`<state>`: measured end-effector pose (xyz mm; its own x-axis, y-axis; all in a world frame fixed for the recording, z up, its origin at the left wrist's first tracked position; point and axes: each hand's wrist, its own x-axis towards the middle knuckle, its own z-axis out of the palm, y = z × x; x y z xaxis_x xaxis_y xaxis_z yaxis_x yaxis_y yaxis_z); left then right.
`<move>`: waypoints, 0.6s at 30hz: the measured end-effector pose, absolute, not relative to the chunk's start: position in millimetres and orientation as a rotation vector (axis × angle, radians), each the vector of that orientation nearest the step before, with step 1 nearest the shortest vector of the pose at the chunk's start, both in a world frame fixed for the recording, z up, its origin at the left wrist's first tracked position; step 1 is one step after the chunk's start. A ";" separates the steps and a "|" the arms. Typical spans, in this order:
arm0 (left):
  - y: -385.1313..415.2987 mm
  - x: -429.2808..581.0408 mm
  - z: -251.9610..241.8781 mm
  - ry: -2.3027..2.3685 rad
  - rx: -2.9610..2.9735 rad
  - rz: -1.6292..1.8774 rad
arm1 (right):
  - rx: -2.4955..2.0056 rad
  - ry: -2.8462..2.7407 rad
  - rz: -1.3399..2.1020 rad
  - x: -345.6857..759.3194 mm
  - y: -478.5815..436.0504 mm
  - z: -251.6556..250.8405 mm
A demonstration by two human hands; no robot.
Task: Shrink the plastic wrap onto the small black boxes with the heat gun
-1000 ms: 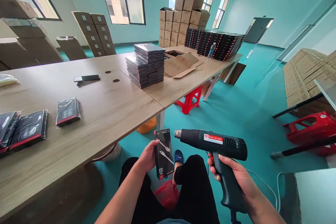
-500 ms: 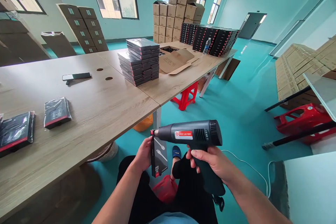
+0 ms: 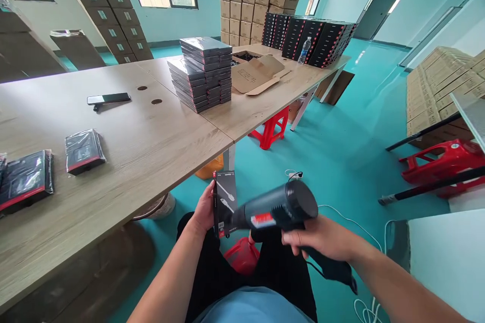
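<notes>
My left hand (image 3: 204,208) grips a slim black cable box (image 3: 225,194) by its left edge, holding it upright above my lap. White cable plugs are printed on its front. My right hand (image 3: 318,238) is wrapped round the handle of a dark heat gun (image 3: 275,207) with a red label. The nozzle points left at the lower part of the box; whether it touches cannot be made out. On the table to the left lie a film-wrapped black box (image 3: 84,151) and another wrapped box (image 3: 28,179) with a red edge.
The wooden table (image 3: 182,154) runs along my left and front. On it stand a stack of wrapped boxes (image 3: 202,78), a phone-like device (image 3: 108,99), an open carton (image 3: 259,75) and a water bottle (image 3: 304,50). A red stool (image 3: 271,128) and a power strip (image 3: 295,175) are on the floor.
The heat gun has swung down from the top of the cable box to its lower part, its nozzle tipped lower. The box has risen slightly and shows more of its front.
</notes>
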<state>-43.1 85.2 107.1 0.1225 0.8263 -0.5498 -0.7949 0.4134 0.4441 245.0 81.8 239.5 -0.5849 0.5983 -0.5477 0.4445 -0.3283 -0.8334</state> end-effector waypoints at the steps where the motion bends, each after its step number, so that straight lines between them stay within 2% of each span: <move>1: 85.5 -42.3 107.5 0.829 0.050 1.182 | -1.373 -1.672 1.982 242.6 84.8 238.6; 4: 86.2 -39.2 107.2 0.784 0.076 1.199 | -1.333 -1.496 1.850 241.5 94.8 238.1; 9: 88.9 -45.5 92.2 0.802 0.003 1.319 | -1.245 -1.677 2.165 275.4 83.5 233.8; 14: 93.6 -51.8 63.4 0.853 -0.252 1.578 | -1.434 -1.301 2.020 290.4 53.9 211.9; 18: 97.4 -45.0 44.9 0.860 -0.354 1.561 | -1.304 -1.180 2.139 269.2 38.9 200.5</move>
